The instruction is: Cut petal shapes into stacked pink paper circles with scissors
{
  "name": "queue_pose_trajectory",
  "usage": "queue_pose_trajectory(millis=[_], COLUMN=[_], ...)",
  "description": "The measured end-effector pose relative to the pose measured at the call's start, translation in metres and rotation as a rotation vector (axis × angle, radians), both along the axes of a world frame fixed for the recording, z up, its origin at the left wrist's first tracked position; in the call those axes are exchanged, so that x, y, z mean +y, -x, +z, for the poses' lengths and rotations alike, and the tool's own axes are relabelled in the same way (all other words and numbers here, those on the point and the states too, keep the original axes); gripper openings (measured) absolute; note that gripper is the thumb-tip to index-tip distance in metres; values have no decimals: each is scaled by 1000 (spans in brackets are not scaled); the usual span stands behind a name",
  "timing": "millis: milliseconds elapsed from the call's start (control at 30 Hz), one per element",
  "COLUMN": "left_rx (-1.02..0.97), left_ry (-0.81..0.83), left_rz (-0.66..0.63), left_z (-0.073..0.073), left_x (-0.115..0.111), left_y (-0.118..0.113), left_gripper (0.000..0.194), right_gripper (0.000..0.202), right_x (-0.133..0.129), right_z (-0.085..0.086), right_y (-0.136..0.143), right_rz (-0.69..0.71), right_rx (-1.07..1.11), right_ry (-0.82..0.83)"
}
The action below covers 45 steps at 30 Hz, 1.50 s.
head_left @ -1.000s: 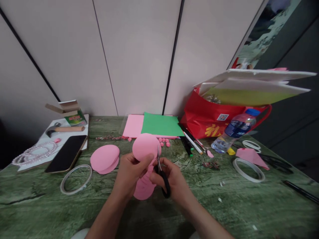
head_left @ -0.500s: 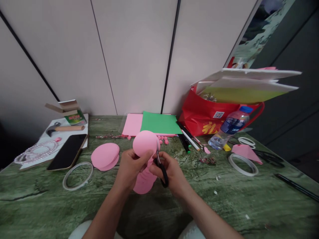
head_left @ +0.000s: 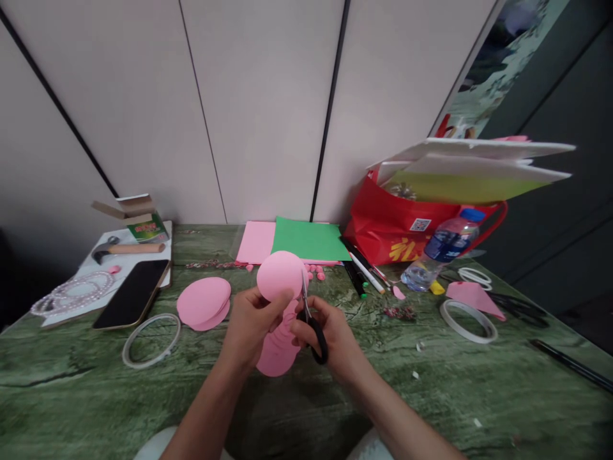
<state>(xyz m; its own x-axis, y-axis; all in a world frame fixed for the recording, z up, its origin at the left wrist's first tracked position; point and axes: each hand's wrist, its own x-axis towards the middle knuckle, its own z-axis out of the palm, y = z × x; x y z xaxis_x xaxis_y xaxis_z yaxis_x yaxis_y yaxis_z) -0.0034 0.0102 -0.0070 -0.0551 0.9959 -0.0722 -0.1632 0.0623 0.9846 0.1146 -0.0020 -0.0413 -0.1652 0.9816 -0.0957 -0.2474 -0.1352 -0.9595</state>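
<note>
Between thumb and fingers, my left hand pinches a round pink paper disc upright above the table. My right hand is closed on black-handled scissors, whose blades point up at the disc's right edge. Below my hands lie several overlapping pink paper rounds, partly hidden by my fingers. A second stack of pink discs rests on the table to the left of my left hand.
Left: a tape ring, phone, hammer, beads and open box. Behind: green paper and pens. Right: a red bag, bottle, tape roll and black pen.
The scissors' handles have shifted slightly right and down, and the blades look a little more spread. My left hand still holds the disc. The whole view has shifted slightly.
</note>
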Motion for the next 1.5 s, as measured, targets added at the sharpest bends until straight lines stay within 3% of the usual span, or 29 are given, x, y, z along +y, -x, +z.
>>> queue_pose_trajectory(millis=[333,933,1500], left_rx=[58,70,64], left_ry=[-32,11,-29], left_rz=[-49,-63,-52], left_z=[-3,2,2], left_x=[0,-2,-2], left_y=[-1,-3,-1], left_gripper=[32,24,26], right_gripper=[42,48,41], right_x=[-4,-2,-2], right_z=[3,5,4], right_y=[1,0,-1], right_rz=[60,3,-19], right_rx=[14,92,-23], right_ry=[-12,-43,-14])
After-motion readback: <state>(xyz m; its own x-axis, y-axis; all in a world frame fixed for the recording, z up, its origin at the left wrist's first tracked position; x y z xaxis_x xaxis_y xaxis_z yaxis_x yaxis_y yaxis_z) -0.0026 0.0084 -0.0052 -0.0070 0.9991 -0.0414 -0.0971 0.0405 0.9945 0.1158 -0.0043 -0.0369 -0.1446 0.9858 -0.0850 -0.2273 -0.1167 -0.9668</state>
